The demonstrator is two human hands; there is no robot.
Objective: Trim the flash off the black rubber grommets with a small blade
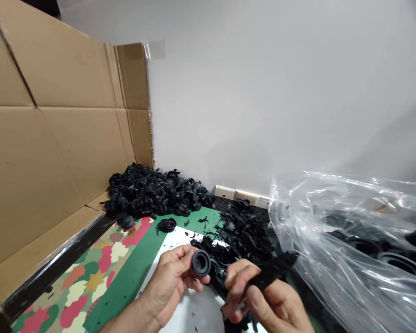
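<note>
My left hand (pixel 175 275) pinches a round black rubber bellows (pixel 201 262) between thumb and fingers, its ringed open end facing me. Just to the right, my right hand (pixel 277 298) is closed around a long black object (pixel 277 268) that sticks out past the fingers to the upper right. That object is blurred, and I cannot tell its kind. Torn black rubber scraps (pixel 247 229) lie beyond and between the hands. A single bellows with a loose flap (pixel 167 225) rests on the green strip of the work surface (pixel 133 261).
A heap of black rubber parts (pixel 152 192) lies against the cardboard wall (pixel 65 92) at back left. On the right, a clear plastic bag (pixel 308 240) holds larger black rings. A pale wall (pixel 263 92) closes off the back.
</note>
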